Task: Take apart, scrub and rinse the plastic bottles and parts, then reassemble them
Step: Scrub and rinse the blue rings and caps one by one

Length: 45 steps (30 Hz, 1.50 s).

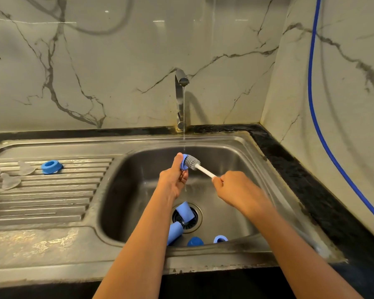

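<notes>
Ahead of the right hand [232,187], by which its handle is gripped, the brush [193,162] is angled up-left into a ring [183,164] pinched in the left hand [173,178].

The steel sink [138,139], set in a dark desk [285,167], carries a blue ring [51,166] and translucent teats [26,168] on its ribbed drainboard [52,197], while two blue cups [185,212] lie at the drain [196,221] of the basin [235,169], a blue cap [195,242] and second ring [220,238] near its front wall
</notes>
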Available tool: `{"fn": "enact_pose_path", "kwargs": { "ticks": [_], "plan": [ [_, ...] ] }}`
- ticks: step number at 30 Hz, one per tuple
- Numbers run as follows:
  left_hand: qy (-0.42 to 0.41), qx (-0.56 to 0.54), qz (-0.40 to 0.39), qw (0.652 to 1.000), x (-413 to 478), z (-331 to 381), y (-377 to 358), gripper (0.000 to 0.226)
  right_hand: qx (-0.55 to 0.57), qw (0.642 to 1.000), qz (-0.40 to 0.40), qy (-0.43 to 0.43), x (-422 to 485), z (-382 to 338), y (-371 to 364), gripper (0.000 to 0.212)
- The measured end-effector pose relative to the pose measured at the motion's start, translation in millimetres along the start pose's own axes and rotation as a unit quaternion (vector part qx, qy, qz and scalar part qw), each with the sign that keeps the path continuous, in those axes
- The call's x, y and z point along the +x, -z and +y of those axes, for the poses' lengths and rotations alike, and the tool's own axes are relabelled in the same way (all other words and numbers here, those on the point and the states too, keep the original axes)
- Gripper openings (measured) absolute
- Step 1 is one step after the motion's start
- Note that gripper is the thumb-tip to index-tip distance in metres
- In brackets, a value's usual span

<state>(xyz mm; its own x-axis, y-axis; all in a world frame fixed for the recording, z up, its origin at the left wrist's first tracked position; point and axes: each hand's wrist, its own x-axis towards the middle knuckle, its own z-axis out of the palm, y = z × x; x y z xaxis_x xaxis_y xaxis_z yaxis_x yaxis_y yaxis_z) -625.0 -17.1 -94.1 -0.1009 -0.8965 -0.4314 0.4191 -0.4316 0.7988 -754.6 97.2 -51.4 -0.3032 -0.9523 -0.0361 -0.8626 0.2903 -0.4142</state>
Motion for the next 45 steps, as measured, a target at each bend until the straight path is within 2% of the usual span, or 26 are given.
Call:
{"fn": "enact_pose_path", "kwargs": {
  "ticks": [4, 7, 13, 19, 25, 28, 30, 32, 35, 38, 40, 43, 45],
  "plan": [
    [0.03, -0.038, -0.002, 0.999, 0, 1, 1, 0.05, 0.005, 0.998, -0.063, 0.027, -2, -4, 4, 0.045],
    [0.048, -0.049, -0.015, 0.998, -3, 0, 0, 0.052, -0.015, 0.996, -0.093, -0.003, -1, -2, 6, 0.044],
    [0.026, -0.028, 0.01, 0.999, 0, -4, -1, 0.052, -0.008, 0.999, 0.026, 0.017, -4, -1, 0, 0.045],
    [0.041, -0.024, 0.0, 0.999, 2, -3, 2, 0.057, -0.01, 0.997, -0.079, 0.001, 1, -4, -6, 0.045],
    [0.02, -0.027, 0.01, 0.999, 2, -5, 0, 0.06, -0.013, 1.0, 0.019, 0.017, -2, -2, -3, 0.042],
    [0.033, -0.033, 0.008, 0.999, 4, -3, 3, 0.06, -0.003, 0.999, -0.031, 0.035, -5, -5, -4, 0.045],
    [0.034, -0.029, 0.0, 0.999, 3, -2, 3, 0.057, -0.009, 0.996, -0.089, 0.019, -5, -7, 0, 0.044],
    [0.023, -0.029, 0.0, 0.999, 2, -2, 2, 0.053, -0.015, 0.994, -0.112, -0.008, -3, -6, 4, 0.043],
    [0.002, -0.02, 0.008, 1.0, 2, -3, -2, 0.054, -0.018, 0.999, -0.048, -0.014, -1, -2, 7, 0.044],
    [0.003, -0.006, 0.01, 1.0, 3, -5, -2, 0.055, -0.005, 1.0, 0.003, 0.017, -2, -3, 4, 0.043],
    [0.023, -0.008, 0.001, 1.0, 3, -5, 0, 0.058, -0.011, 0.999, -0.034, 0.027, -5, -4, 1, 0.044],
    [0.015, -0.004, 0.002, 1.0, 2, -5, 2, 0.052, -0.01, 0.994, -0.107, -0.007, -5, -4, 3, 0.042],
    [-0.005, -0.005, 0.018, 1.0, 2, -6, 1, 0.048, -0.011, 0.994, -0.107, -0.028, -4, -4, 5, 0.042]
  ]
}}
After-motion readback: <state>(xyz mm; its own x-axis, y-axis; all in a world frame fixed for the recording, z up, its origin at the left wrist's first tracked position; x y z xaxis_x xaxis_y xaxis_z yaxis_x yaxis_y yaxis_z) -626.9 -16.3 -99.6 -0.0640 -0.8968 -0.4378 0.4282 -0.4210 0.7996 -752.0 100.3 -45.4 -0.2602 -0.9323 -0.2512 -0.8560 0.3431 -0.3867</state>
